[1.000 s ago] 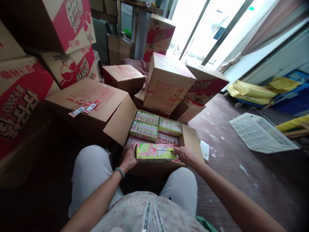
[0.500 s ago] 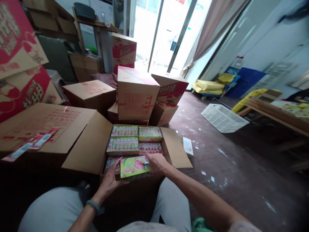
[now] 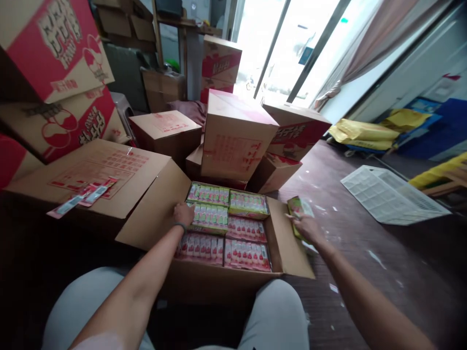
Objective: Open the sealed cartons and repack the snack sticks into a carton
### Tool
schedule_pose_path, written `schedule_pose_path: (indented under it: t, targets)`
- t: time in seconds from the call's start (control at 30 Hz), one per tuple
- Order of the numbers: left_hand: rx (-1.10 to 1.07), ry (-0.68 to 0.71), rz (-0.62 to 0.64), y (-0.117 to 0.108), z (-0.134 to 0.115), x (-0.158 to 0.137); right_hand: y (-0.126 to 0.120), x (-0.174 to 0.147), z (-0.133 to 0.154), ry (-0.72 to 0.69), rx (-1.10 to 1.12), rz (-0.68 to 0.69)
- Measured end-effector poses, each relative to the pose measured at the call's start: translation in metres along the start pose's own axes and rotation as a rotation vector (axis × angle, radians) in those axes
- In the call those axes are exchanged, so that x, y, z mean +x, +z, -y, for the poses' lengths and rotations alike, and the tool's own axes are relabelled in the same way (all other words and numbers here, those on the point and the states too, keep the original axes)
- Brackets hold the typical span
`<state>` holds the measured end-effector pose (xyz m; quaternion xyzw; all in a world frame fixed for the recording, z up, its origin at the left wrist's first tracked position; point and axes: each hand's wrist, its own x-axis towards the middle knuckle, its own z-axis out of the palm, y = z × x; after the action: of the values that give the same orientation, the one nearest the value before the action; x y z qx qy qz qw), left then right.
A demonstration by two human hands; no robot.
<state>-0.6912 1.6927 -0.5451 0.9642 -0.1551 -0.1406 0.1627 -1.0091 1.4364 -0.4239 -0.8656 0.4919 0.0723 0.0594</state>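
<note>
A large open cardboard carton (image 3: 226, 287) stands between my knees. Inside are several small display boxes packed with wrapped packets, green ones (image 3: 209, 218) at the back and pink ones (image 3: 248, 253) nearer me. My left hand (image 3: 184, 214) is closed at the left end of the middle green box, beside the carton's left flap (image 3: 155, 209); its fingertips are partly hidden. Past the right flap (image 3: 288, 238), my right hand (image 3: 305, 226) grips a flat green box piece (image 3: 296, 206), low over the floor. A white piece (image 3: 307, 208) shows just behind it.
A closed carton (image 3: 95, 170) with pink wrapper strips (image 3: 82, 198) on top stands at the left. Red-printed cartons (image 3: 69, 43) rise behind it, and more cartons (image 3: 237, 136) block the far side. A white plastic crate (image 3: 390, 194) lies on the floor at right, among paper scraps.
The green-and-pink box piece has gone from over the carton to its right side in my right hand. My left hand has moved up to the middle green box. The front pink boxes are uncovered.
</note>
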Motion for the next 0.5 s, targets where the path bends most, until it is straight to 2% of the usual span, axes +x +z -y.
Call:
schedule_pose_path:
  t: [0.13, 0.27, 0.37, 0.5]
  targets:
    - [0.080, 0.037, -0.056, 0.036, -0.006, -0.009, 0.073, -0.008, 0.083, -0.037, 0.247, 0.191]
    - [0.186, 0.106, -0.145, 0.058, 0.007, -0.022, 0.133, -0.008, 0.161, -0.042, 0.377, 0.227]
    - [0.217, 0.156, -0.162, 0.062, 0.012, -0.026, 0.162, -0.005, 0.189, 0.004, 0.415, 0.235]
    - [0.244, 0.191, -0.209, 0.054, 0.013, -0.037, 0.185, -0.019, 0.190, 0.041, 0.428, 0.215]
